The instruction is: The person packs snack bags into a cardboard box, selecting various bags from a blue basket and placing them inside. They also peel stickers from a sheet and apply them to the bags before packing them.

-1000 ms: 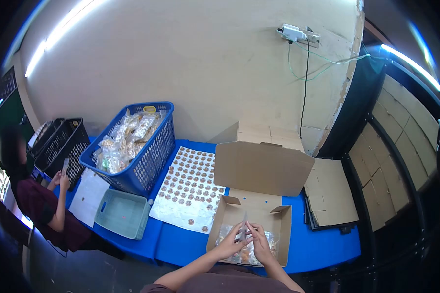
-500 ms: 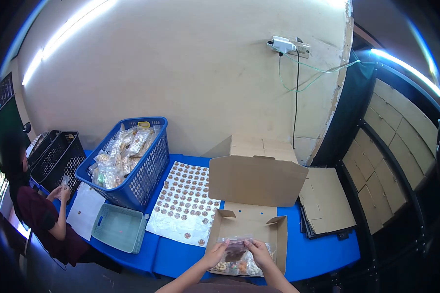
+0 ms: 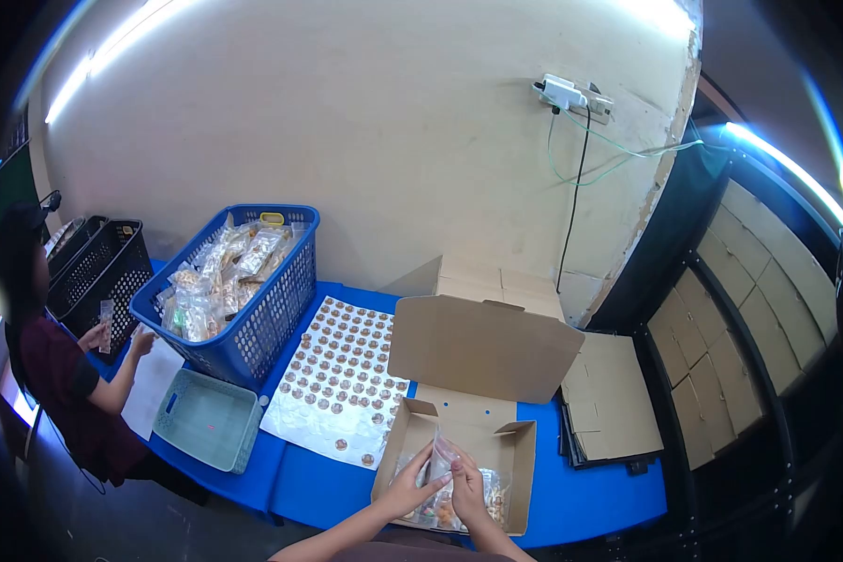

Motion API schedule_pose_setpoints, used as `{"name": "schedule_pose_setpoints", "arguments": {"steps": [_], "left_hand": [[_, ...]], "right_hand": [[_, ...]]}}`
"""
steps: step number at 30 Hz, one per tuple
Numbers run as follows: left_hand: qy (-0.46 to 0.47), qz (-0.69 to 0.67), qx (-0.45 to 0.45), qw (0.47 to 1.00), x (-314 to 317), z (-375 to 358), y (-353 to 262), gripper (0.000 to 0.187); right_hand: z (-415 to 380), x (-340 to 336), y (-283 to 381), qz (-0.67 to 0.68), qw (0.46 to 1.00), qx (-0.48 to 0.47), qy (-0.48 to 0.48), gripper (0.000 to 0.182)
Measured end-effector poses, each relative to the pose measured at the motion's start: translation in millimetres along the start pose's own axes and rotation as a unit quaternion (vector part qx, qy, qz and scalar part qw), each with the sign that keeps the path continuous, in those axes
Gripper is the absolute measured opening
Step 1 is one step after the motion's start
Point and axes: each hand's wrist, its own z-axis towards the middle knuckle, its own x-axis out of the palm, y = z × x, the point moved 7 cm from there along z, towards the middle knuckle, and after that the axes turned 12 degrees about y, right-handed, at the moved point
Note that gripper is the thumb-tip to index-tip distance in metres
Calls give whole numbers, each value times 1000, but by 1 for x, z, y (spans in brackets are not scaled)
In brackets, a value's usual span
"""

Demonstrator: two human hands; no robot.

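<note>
In the head view, my left hand (image 3: 408,491) and my right hand (image 3: 467,488) are together over an open cardboard box (image 3: 523,473). Both sets of fingers grip a clear plastic bag (image 3: 443,457), which stands upright between them. What it contains is mostly covered by my fingers. Beneath my hands, several clear packets (image 3: 496,496) with pale and orange pieces lie in the box. To the left of the box, a white sheet (image 3: 300,426) carries rows of small round stickers.
A blue basket (image 3: 262,347) heaped with filled packets stands behind a green tray (image 3: 171,440). Stacked flat cardboard (image 3: 618,403) lies at right; another cardboard box (image 3: 487,351) stands behind mine. A co-worker (image 3: 56,393) at left holds a small packet near black crates (image 3: 126,281).
My hands have drawn closer together, and the bag has turned from lying fairly flat to upright. The view has shifted slightly. The co-worker's hands have moved apart.
</note>
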Motion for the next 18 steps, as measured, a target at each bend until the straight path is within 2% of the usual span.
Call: {"name": "schedule_pose_setpoints", "arguments": {"steps": [1,2,4,5,6,7,8,11,12,14,15,17,18], "left_hand": [[6,-71,3,997,1,0,5,69],[4,-72,3,997,0,0,11,69],[40,-174,-45,983,8,0,26,64],[41,-176,-46,982,10,0,29,64],[57,-195,-47,978,13,1,25,60],[72,-214,-50,973,16,1,20,56],[109,-134,-80,982,18,-2,16,52],[103,-161,-121,974,20,-3,29,46],[103,-160,-123,974,17,-3,16,46],[135,-35,-250,958,12,-10,-5,41],[134,-34,-250,958,13,-10,5,41],[82,-111,-160,977,13,-11,24,40],[86,-41,-134,986,10,-10,16,41]], "right_hand": [[3,-1,5,-56,998,-39,4,38],[1,-4,-4,-107,994,-21,-4,41],[5,-8,-6,-68,998,-15,-3,40],[5,-10,-9,-29,1000,-9,-3,39],[7,-11,-15,0,1000,-9,-15,28],[5,-13,-17,0,1000,-7,-16,28],[4,-14,-19,-16,1000,5,-6,25],[6,-15,-18,-54,998,-3,18,28],[6,-16,-22,33,999,16,0,33],[3,-16,-24,179,980,78,-39,48],[4,-18,-29,180,980,77,-38,48],[5,-9,-48,238,963,123,38,44],[2,-4,-47,262,954,140,48,38]]}}
